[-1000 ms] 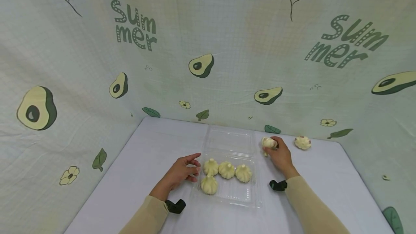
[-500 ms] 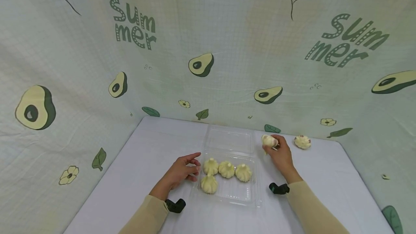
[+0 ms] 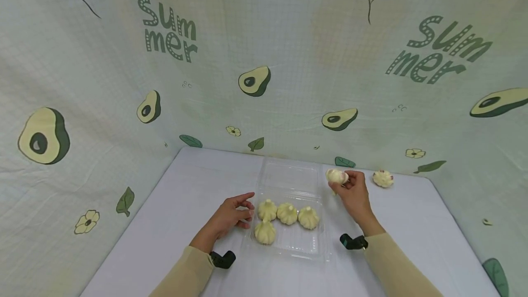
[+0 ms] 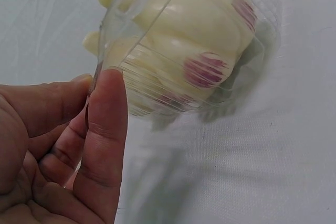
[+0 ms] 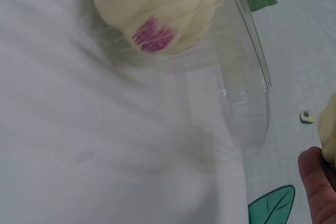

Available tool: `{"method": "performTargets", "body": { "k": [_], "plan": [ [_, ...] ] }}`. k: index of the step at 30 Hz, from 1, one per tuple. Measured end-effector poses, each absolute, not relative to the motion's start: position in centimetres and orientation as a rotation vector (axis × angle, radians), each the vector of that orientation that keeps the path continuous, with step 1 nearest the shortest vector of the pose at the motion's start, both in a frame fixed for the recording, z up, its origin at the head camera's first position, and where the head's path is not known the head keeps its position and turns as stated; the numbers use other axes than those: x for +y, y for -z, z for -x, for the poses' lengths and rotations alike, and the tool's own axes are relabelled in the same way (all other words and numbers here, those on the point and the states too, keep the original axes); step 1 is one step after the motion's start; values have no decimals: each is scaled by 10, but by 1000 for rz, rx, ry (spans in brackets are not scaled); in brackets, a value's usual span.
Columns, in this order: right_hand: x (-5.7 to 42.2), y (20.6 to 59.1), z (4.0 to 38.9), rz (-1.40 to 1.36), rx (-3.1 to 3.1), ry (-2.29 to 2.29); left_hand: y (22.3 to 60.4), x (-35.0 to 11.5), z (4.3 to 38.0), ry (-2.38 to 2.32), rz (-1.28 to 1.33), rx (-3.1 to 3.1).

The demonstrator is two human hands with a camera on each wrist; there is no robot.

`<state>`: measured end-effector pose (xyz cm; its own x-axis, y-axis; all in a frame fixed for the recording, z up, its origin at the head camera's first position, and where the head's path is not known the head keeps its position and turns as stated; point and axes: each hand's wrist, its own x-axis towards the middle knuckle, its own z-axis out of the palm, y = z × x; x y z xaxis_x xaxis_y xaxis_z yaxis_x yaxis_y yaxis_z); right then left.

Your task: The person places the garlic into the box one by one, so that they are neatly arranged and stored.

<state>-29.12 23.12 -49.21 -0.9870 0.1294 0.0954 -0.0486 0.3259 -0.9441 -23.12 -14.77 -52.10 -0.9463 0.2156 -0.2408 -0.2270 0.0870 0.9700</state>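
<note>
A hinged clear plastic container (image 3: 299,244) lies on the table with its lid (image 3: 290,175) folded back. Several pale garlic bulbs (image 3: 287,214) sit in it, a row of three along the back and one at the front left. My left hand (image 3: 231,217) is at the container's left side; in the left wrist view its thumb and a finger (image 4: 106,124) pinch the clear rim. To the right of the lid, my right hand (image 3: 355,198) holds another garlic bulb (image 3: 336,176) between thumb and fingers. Only a fingertip and part of that bulb show in the right wrist view.
One more garlic bulb (image 3: 383,178) with purplish patches lies at the table's back right, near the patterned cloth (image 3: 297,58) that hangs behind and at the sides. White covering spreads over the table (image 3: 198,175). Each wrist wears a black camera mount (image 3: 222,259).
My right hand has lifted the garlic bulb slightly and brought it a little to the left, towards the lid. The left hand stays at the container's side.
</note>
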Motion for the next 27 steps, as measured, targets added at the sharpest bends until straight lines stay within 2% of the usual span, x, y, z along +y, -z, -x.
{"method": "performTargets", "body": {
  "k": [9,19,27],
  "plan": [
    [224,485,283,-47,-2492,-1573,521,-149,231,-1935,-26,2031],
    [220,483,278,-20,-2448,-1763,522,-148,230,-1934,-13,2028],
    [219,483,276,-71,-2451,-1698,523,-149,231,-1942,-11,2025]
  ]
}}
